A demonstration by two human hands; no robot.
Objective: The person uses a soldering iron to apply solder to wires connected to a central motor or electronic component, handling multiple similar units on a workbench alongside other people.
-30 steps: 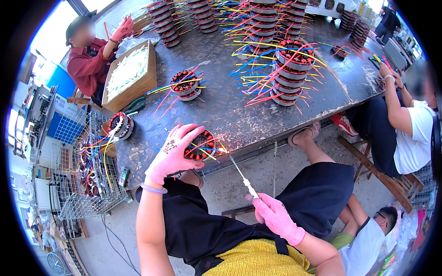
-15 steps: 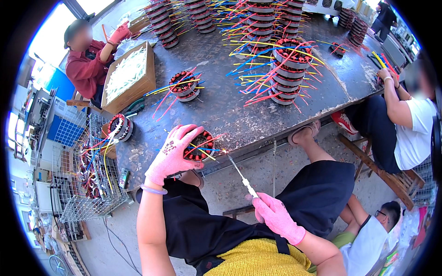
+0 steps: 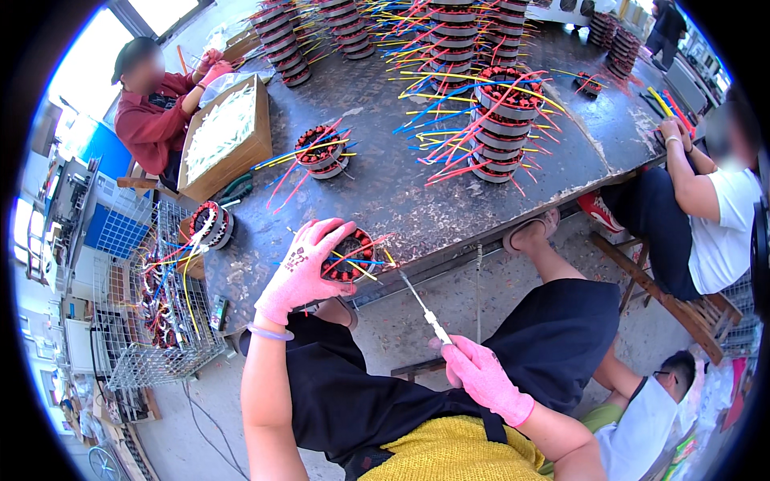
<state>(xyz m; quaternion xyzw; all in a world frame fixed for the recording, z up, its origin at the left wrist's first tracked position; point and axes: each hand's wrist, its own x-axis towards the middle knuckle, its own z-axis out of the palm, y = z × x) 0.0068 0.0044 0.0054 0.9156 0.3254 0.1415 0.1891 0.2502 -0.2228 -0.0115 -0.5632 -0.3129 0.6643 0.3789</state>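
My left hand (image 3: pixel 301 260), in a pink glove, is closed round the left side of a motor stator (image 3: pixel 366 240) at the table's front edge. Red insulation lines the stator's ring, and red, blue and yellow wires stick out to its right. My right hand (image 3: pixel 488 381), gloved alike, grips a slim tool with a white handle (image 3: pixel 437 327) and a thin metal shaft. The shaft points up and left, its tip close to the wire ends. A yellow-orange streak shows at that tip; whether it is flame or wire I cannot tell.
A wired stator (image 3: pixel 322 152) stands beyond my left hand, another (image 3: pixel 212 225) at the table's left edge. Tall stator stacks (image 3: pixel 501 132) rise behind. A cardboard box (image 3: pixel 224 132) holds white pieces. A wire basket (image 3: pixel 164 353) stands left. People sit at both sides; another is low at right.
The tool in my right hand has shifted slightly down and right. The streak at its tip looks longer. At the far left, the person in red has brought both hands together.
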